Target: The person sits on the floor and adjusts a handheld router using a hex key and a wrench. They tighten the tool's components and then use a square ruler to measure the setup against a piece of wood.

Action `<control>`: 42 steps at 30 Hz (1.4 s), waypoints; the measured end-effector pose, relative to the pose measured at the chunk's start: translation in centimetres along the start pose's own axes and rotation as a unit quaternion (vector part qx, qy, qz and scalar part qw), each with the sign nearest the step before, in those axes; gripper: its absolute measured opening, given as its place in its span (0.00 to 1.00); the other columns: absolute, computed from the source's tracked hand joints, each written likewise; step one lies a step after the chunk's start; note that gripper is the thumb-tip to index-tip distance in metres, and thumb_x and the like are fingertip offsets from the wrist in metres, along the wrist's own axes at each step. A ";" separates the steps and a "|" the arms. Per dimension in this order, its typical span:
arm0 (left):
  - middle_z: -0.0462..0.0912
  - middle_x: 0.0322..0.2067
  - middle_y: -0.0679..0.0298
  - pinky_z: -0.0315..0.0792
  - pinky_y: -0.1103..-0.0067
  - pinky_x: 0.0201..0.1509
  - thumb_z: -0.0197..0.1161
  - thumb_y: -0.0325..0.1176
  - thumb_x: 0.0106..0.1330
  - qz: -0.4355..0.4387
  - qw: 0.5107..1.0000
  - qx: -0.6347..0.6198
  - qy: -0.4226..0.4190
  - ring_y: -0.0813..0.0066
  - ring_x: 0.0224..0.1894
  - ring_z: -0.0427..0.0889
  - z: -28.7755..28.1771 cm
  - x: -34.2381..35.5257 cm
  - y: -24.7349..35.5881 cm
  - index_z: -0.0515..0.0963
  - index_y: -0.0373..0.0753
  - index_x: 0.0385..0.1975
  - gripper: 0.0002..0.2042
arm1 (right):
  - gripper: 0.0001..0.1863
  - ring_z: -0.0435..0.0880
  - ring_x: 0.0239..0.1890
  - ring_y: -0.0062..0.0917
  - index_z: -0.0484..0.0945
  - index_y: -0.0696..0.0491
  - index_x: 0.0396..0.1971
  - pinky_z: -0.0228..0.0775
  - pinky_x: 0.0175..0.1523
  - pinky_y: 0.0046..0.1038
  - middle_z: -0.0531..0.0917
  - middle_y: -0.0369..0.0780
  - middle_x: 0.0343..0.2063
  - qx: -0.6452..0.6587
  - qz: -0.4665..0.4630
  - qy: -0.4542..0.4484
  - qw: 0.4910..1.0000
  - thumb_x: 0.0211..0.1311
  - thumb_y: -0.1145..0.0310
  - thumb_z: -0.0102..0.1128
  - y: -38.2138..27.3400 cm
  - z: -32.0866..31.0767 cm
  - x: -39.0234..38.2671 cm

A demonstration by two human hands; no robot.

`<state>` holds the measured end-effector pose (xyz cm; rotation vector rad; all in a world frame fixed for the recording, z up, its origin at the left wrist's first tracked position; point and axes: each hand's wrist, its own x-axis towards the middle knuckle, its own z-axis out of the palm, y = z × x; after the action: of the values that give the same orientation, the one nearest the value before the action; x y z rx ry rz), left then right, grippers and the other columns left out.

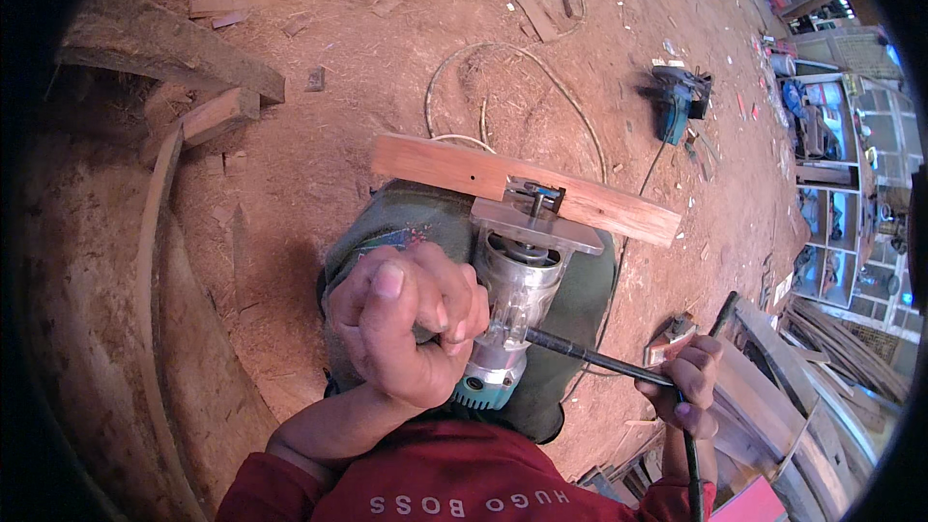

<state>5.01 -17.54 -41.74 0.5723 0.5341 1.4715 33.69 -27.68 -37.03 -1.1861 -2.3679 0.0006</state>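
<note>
A router [517,290] with a clear and silver body and a teal end lies across my lap, its metal base plate [536,227] pointing away from me. Beyond the plate is a reddish wooden board [619,208], crossing at the router's bit. My left hand [411,314] is curled closed against the left side of the body; whatever its fingers hold is hidden. My right hand [686,382] is wrapped round a black rod [599,360], whose far end meets the router's right side. Black lengths also stick out above and below this fist; how they join the rod is unclear.
A teal circular saw [677,101] sits on the dusty floor at the far right. A cable [570,87] loops beyond the board. Heavy timbers [164,48] stand at left; stacked planks [773,387] lie at right. Shelves [826,184] line the right side.
</note>
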 end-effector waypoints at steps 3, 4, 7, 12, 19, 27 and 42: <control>0.62 0.17 0.66 0.56 0.82 0.16 0.35 0.45 0.78 0.009 1.000 0.024 0.005 0.80 0.13 0.55 -0.1 0.0 -0.1 0.61 0.45 0.24 0.19 | 0.31 0.75 0.29 0.32 0.56 0.38 0.39 0.70 0.36 0.40 0.77 0.34 0.30 0.014 0.005 -0.013 1.000 0.49 0.69 0.76 0.0 -0.5 0.6; 0.62 0.17 0.66 0.56 0.82 0.16 0.36 0.45 0.78 0.007 1.000 0.020 0.000 0.80 0.13 0.55 0.0 0.1 -0.1 0.61 0.45 0.24 0.19 | 0.32 0.76 0.31 0.33 0.58 0.39 0.37 0.70 0.37 0.41 0.77 0.35 0.31 0.022 0.014 -0.022 0.999 0.45 0.71 0.78 0.0 -0.7 0.7; 0.62 0.17 0.67 0.56 0.82 0.16 0.36 0.45 0.78 0.000 1.000 0.009 -0.007 0.80 0.13 0.55 0.1 0.3 0.0 0.61 0.45 0.24 0.19 | 0.32 0.76 0.31 0.33 0.56 0.39 0.38 0.69 0.37 0.40 0.78 0.35 0.31 0.038 -0.034 0.015 0.999 0.48 0.70 0.77 1.2 0.2 -0.1; 0.62 0.16 0.67 0.56 0.82 0.17 0.36 0.45 0.78 -0.007 1.000 0.010 0.009 0.80 0.13 0.55 -0.2 0.3 -0.1 0.61 0.45 0.23 0.19 | 0.31 0.75 0.25 0.32 0.54 0.38 0.41 0.68 0.33 0.39 0.79 0.36 0.29 0.114 -0.004 0.038 0.993 0.54 0.66 0.74 2.7 1.9 0.5; 0.62 0.16 0.67 0.56 0.81 0.16 0.36 0.45 0.78 -0.002 1.000 0.016 0.019 0.80 0.13 0.55 -0.1 0.4 -0.2 0.60 0.45 0.23 0.19 | 0.30 0.73 0.18 0.29 0.55 0.38 0.41 0.65 0.25 0.33 0.77 0.36 0.21 0.131 0.024 0.052 0.990 0.55 0.66 0.73 1.5 2.1 0.2; 0.66 0.14 0.60 0.62 0.78 0.15 0.45 0.36 0.73 -0.004 0.993 -0.075 0.089 0.78 0.12 0.61 0.6 0.1 -0.1 0.65 0.38 0.19 0.17 | 0.31 0.72 0.21 0.26 0.51 0.46 0.38 0.66 0.31 0.30 0.76 0.39 0.24 0.198 0.185 0.075 0.960 0.55 0.69 0.73 0.3 2.5 0.2; 0.65 0.14 0.61 0.62 0.77 0.15 0.46 0.36 0.72 -0.006 0.993 -0.074 0.088 0.77 0.12 0.61 0.6 0.0 0.0 0.64 0.38 0.18 0.17 | 0.19 0.68 0.20 0.21 0.47 0.48 0.35 0.63 0.31 0.24 0.68 0.36 0.19 0.111 0.254 0.120 0.953 0.69 0.68 0.53 -1.1 3.6 -1.7</control>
<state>5.35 -17.51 -41.27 0.3237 0.5587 1.5449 32.17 -28.88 -40.68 -1.5470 -1.7500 0.2724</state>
